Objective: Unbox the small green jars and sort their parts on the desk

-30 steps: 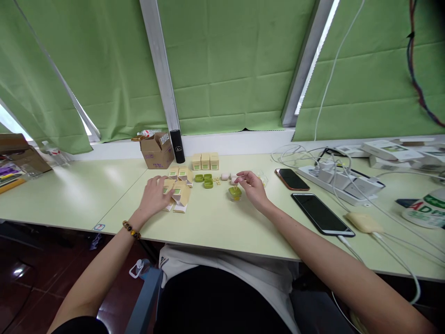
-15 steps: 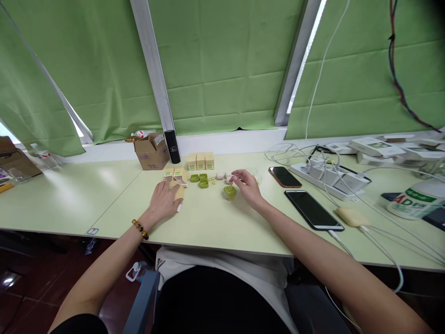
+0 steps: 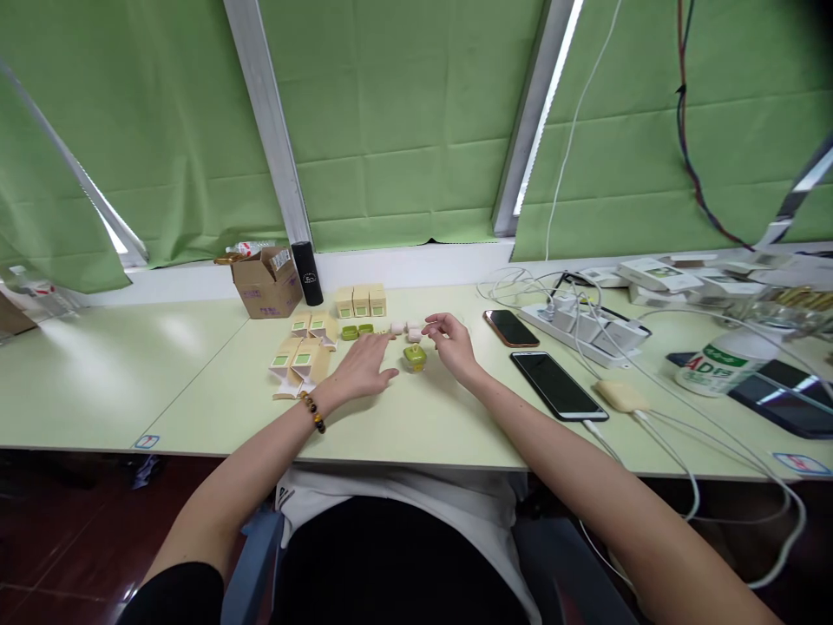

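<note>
My left hand (image 3: 365, 365) is palm down over the table, thumb apart and fingers stretched forward, with nothing seen in it. Its fingertips reach toward some tiny yellowish pieces and partly cover them. Just beyond the hand are small green open trays (image 3: 357, 332). My right hand (image 3: 454, 349) is closed, thumb and fingertips together; whatever they pinch is too small to make out. Beside those fingertips lie small whitish rolls (image 3: 414, 332). A little green-topped jar (image 3: 414, 357) stands upright between my hands. Left of my left hand, several small cream boxes (image 3: 307, 358) lie with flaps open.
Three cream boxes (image 3: 360, 301) stand in a row at the back. Behind on the left are a cardboard box (image 3: 266, 285) and a black cylinder (image 3: 307, 273). To the right lie two phones (image 3: 558, 386), a power strip (image 3: 582, 336) with tangled cables, and a white bottle (image 3: 729, 360).
My left hand has left the cream boxes and moved right, toward the tiny pieces. My right hand stays near the whitish rolls. The view has shifted slightly to the right.
</note>
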Tool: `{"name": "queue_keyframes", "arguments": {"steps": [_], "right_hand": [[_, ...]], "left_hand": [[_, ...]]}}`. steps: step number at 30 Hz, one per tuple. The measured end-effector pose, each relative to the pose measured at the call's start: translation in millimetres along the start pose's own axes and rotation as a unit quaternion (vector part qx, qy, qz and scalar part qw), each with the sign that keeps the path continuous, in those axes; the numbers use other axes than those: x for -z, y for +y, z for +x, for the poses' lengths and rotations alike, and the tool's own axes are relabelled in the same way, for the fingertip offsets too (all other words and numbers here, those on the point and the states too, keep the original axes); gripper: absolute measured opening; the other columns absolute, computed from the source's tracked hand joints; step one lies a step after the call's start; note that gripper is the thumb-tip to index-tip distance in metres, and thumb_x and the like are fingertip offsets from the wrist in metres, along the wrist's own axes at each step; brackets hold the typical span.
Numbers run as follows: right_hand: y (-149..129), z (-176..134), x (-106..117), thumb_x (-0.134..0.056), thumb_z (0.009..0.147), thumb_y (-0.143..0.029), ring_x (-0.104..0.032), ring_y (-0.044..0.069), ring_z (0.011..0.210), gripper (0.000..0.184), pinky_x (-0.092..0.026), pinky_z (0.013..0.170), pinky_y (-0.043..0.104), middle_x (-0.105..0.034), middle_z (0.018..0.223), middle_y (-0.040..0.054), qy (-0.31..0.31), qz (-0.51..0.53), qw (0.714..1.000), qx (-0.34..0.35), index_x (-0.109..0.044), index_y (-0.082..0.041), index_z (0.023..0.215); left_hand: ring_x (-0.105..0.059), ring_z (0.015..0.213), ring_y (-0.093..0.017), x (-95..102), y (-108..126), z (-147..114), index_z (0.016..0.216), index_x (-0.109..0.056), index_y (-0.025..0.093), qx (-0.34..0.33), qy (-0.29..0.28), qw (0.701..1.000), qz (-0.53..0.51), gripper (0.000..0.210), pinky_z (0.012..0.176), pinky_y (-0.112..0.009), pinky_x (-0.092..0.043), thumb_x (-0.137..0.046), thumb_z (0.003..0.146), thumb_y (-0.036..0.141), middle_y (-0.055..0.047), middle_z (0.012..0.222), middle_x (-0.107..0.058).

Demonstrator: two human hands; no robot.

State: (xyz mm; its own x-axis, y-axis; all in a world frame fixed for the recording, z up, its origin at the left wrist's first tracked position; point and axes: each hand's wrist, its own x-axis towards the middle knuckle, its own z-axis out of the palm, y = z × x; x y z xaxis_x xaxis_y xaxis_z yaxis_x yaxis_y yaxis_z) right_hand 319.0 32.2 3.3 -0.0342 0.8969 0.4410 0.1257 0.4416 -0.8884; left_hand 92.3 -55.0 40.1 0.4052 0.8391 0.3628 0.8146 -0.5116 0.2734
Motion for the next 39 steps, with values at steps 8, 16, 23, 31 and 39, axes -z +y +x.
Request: {"name": "queue_keyframes", "arguments": {"steps": [8, 16, 23, 31, 39], "right_hand": [[4.9, 1.2, 0.0, -0.052, 0.069, -0.023, -0.062, 0.021, 0.08, 0.037, -0.05, 0.083, 0.04, -0.073, 0.088, 0.0022, -0.01, -0.009, 1.0, 0.003, -0.061, -0.024, 0.105], [7.9, 1.0, -4.1, -0.056, 0.057, -0.015, -0.067, 0.023, 0.089, 0.049, -0.054, 0.087, 0.042, -0.074, 0.097, 0.0049, -0.098, 0.002, 0.994, -0.04, -0.064, -0.022, 0.105], [-0.4, -9.2, -13.3, -0.083, 0.07, -0.036, -0.069, 0.025, 0.102, 0.054, -0.061, 0.088, 0.045, -0.072, 0.114, 0.0079, -0.197, 0.132, 0.971, -0.033, -0.064, -0.024, 0.119], [-9.5, -15.3, -16.1, -0.091, 0.069, -0.046, -0.07, 0.021, 0.09, 0.053, -0.062, 0.088, 0.044, -0.073, 0.109, 0.0058, -0.169, 0.127, 0.977, -0.027, -0.064, -0.026, 0.111], [-8.9, -19.1, -19.7, -0.091, 0.069, -0.047, -0.072, 0.022, 0.091, 0.054, -0.061, 0.087, 0.043, -0.074, 0.106, 0.0053, -0.176, 0.107, 0.979, -0.012, -0.064, -0.025, 0.11]], "left_hand": [[-0.06, 0.124, -0.037, -43.2, 3.5, 35.7, 0.134, -0.059, 0.021, 0.017, 0.006, 0.991, -0.133, 0.058, 0.104, -0.048, -0.048, -0.08, 0.083, 0.037, -0.017, 0.131, -0.068], [-0.065, 0.118, -0.031, -48.0, -12.4, 32.1, 0.125, -0.067, 0.019, 0.084, 0.052, 0.97, -0.223, 0.04, 0.102, -0.046, -0.051, -0.075, 0.088, 0.03, -0.015, 0.124, -0.072], [-0.068, 0.097, -0.023, -33.7, -23.0, 38.3, 0.119, -0.07, 0.017, 0.097, 0.14, 0.914, -0.369, 0.047, 0.075, -0.032, -0.049, -0.084, 0.08, 0.039, -0.014, 0.121, -0.075], [-0.067, 0.101, -0.023, -28.7, -16.5, 32.3, 0.116, -0.075, 0.02, 0.072, 0.18, 0.919, -0.343, 0.038, 0.077, -0.033, -0.047, -0.08, 0.086, 0.044, -0.012, 0.122, -0.076], [-0.067, 0.084, -0.019, -25.0, -15.0, 32.8, 0.086, -0.079, 0.021, 0.066, 0.228, 0.919, -0.314, 0.018, 0.07, -0.033, -0.048, -0.073, 0.089, 0.038, -0.008, 0.104, -0.08]]}}
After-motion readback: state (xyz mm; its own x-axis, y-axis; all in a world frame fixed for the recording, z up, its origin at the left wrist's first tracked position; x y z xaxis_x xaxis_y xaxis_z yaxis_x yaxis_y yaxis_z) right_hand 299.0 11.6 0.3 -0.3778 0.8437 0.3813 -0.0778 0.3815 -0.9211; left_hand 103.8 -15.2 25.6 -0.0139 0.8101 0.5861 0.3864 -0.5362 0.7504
